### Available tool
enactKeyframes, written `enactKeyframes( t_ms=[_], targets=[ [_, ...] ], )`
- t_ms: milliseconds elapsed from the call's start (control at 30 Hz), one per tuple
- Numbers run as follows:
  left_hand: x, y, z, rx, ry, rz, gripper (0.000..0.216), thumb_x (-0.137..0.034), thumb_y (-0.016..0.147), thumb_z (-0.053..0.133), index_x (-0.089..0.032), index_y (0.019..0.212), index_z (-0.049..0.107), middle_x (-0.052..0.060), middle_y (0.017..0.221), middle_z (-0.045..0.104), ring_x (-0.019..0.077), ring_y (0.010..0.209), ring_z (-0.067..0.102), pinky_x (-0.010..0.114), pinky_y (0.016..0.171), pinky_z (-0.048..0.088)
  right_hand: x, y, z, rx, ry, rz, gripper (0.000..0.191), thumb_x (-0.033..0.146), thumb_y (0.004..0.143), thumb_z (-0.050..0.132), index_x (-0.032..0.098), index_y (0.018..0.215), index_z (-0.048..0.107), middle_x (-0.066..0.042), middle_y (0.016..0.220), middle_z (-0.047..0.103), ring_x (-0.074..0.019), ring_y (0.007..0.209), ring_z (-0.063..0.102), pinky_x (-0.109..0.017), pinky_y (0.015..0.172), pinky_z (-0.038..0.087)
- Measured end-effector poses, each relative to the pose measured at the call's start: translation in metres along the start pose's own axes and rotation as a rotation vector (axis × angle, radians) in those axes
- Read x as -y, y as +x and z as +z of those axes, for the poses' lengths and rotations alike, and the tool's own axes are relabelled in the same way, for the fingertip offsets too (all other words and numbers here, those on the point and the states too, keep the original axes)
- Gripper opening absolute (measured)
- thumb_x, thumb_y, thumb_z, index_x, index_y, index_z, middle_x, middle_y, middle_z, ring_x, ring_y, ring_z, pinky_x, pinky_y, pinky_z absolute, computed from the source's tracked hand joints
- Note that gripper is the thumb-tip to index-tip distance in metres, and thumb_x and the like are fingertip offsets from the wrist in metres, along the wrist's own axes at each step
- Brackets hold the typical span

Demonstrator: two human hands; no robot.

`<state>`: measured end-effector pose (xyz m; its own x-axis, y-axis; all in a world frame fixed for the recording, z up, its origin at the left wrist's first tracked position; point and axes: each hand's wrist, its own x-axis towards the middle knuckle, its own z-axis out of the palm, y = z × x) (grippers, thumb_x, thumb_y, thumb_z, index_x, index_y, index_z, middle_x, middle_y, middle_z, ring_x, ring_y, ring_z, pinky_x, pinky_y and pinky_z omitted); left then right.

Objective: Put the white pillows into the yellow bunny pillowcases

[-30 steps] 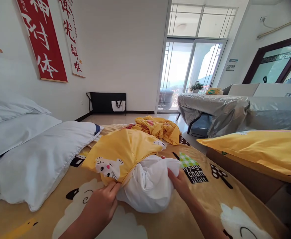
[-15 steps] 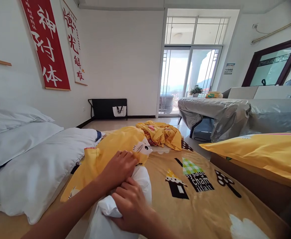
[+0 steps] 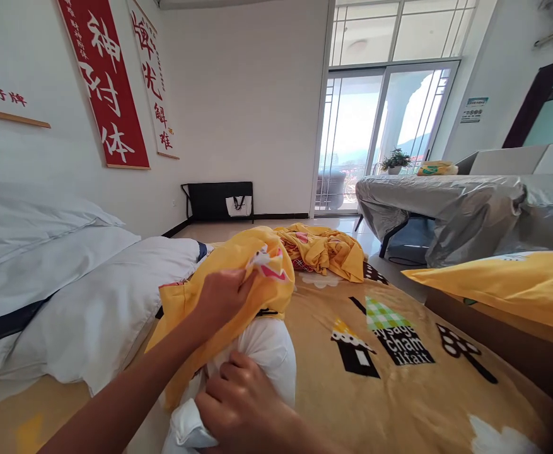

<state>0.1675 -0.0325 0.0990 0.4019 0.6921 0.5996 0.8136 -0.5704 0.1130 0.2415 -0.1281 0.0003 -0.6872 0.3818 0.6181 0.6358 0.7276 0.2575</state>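
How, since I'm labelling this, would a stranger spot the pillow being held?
On the tan patterned blanket, look front and centre. There the right hand grips the white pillow; unlike the neighbouring pillows at left, it has its far end under yellow fabric.

White pillow (image 3: 272,347): upper end hidden inside yellow pillowcase (image 3: 231,246); lower end cut off by the bottom edge. Left hand (image 3: 224,295): fingertips lost in the pillowcase folds. Right hand (image 3: 238,400): fingertips curled out of sight against the pillow. Yellow pillow (image 3: 503,287) and dark-framed door (image 3: 523,104) run off the right edge. Red scroll (image 3: 110,116) cropped at top. Wall notice (image 3: 473,111): small print illegible.
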Motion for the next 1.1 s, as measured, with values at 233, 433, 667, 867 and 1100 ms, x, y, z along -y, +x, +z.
enactKeyframes(
  t_ms=[233, 433, 667, 867, 1100],
  targets=[
    [0.091, -0.016, -0.015, -0.015, 0.114, -0.387, 0.038, -0.031, 0.086, 0.045, -0.019, 0.050, 0.037, 0.000, 0.050, 0.044, 0.0136, 0.049, 0.035, 0.027, 0.052, 0.023, -0.003, -0.003, -0.005, -0.111, 0.035, 0.117, 0.034, 0.049, 0.073, 0.063, 0.020, 0.062, 0.047, 0.003, 0.056, 0.059, -0.0123, 0.052, 0.051, -0.031, 0.055, 0.034],
    [0.055, -0.070, -0.025, -0.281, -0.038, 0.478, 0.011, -0.015, 0.090, 0.045, -0.018, 0.086, 0.054, 0.000, 0.069, 0.055, 0.0130, 0.066, 0.050, 0.025, 0.066, 0.039, -0.001, 0.001, 0.002, -0.169, 0.044, 0.084, 0.028, 0.044, 0.076, 0.057, 0.021, 0.064, 0.048, 0.002, 0.056, 0.057, -0.0135, 0.055, 0.051, -0.031, 0.057, 0.035],
    [0.028, -0.081, 0.003, 0.141, 0.239, 0.575, 0.007, -0.012, 0.085, 0.051, -0.018, 0.089, 0.052, 0.004, 0.089, 0.058, 0.0213, 0.079, 0.052, 0.036, 0.071, 0.042, 0.006, 0.002, 0.003, -0.360, -0.013, 0.045, 0.025, 0.033, 0.075, 0.052, 0.021, 0.055, 0.042, 0.002, 0.048, 0.047, -0.0128, 0.047, 0.042, -0.031, 0.051, 0.029],
    [0.033, -0.085, 0.007, 0.153, 0.356, 0.273, 0.023, -0.003, 0.079, 0.042, -0.018, 0.090, 0.056, 0.008, 0.091, 0.061, 0.0267, 0.085, 0.056, 0.038, 0.069, 0.041, 0.009, 0.003, 0.002, -0.403, -0.005, 0.104, 0.021, 0.026, 0.075, 0.050, 0.020, 0.056, 0.042, 0.002, 0.050, 0.049, -0.0117, 0.047, 0.041, -0.031, 0.050, 0.025],
    [0.047, -0.083, 0.013, 0.181, -0.530, -0.219, 0.011, -0.020, 0.072, 0.053, -0.018, 0.062, 0.047, -0.004, 0.056, 0.046, 0.0119, 0.055, 0.044, 0.023, 0.052, 0.031, -0.010, 0.005, -0.003, 0.044, 0.053, 0.550, 0.007, 0.025, 0.079, 0.057, 0.020, 0.074, 0.060, -0.001, 0.067, 0.067, -0.0149, 0.061, 0.061, -0.027, 0.057, 0.033]
  ],
)
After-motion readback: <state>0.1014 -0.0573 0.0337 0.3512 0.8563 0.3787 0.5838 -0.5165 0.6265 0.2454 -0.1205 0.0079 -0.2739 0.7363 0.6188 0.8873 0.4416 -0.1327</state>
